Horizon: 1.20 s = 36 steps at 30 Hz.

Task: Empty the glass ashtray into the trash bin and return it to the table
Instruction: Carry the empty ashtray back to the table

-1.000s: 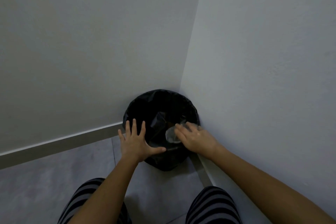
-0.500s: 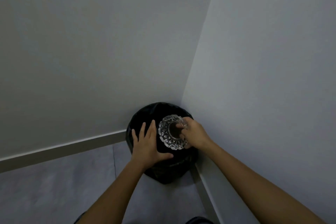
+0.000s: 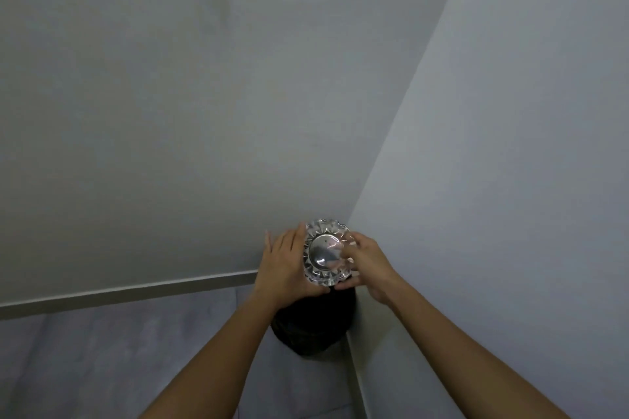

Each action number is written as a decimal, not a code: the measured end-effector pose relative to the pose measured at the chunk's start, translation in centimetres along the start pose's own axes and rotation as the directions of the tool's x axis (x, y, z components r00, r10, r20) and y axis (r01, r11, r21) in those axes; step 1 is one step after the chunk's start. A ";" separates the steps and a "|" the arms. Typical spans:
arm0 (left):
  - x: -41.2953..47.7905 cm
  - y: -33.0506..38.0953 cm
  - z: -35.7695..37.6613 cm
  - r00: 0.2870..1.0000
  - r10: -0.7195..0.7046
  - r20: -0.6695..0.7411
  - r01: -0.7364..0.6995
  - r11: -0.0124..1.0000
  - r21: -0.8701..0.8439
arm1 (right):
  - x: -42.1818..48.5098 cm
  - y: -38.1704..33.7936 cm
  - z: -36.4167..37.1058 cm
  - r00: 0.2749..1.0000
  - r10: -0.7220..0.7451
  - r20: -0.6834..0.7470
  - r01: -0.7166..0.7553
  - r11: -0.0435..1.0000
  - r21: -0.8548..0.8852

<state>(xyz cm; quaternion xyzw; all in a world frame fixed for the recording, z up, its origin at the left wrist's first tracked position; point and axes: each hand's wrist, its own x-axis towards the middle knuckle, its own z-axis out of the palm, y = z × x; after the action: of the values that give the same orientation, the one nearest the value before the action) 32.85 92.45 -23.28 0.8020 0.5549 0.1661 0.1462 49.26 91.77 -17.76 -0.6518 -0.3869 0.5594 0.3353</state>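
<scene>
The cut-glass ashtray (image 3: 325,252) is held up above the black trash bin (image 3: 313,326), its round base facing me. My right hand (image 3: 367,265) grips its right rim with fingers and thumb. My left hand (image 3: 284,265) lies flat against its left side, fingers stretched upward, thumb under the lower rim. The bin stands in the corner of two walls, lined with a black bag; its opening is hidden behind my hands and the ashtray. I cannot see any contents in the ashtray.
Grey walls meet in a corner (image 3: 374,163) right behind the bin. A pale skirting board (image 3: 136,292) runs along the left wall. The grey tiled floor (image 3: 102,367) spreads to the lower left. No table is in view.
The ashtray rose from inside the bin's mouth to above it and turned its base toward me. My left hand left the bin rim and came against the ashtray. The camera tilted upward.
</scene>
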 end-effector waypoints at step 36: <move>-38.2 4.6 -38.2 0.662 -0.559 -0.499 0.733 0.622 0.276 | -35.7 -20.4 23.6 0.124 -0.342 0.931 0.843 -0.459 -0.281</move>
<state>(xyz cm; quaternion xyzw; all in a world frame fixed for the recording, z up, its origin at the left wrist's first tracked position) 7.74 56.93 9.10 0.5064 0.8490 0.1122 -0.1011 20.66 70.16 13.29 -0.1410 -0.9885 -0.0297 0.0465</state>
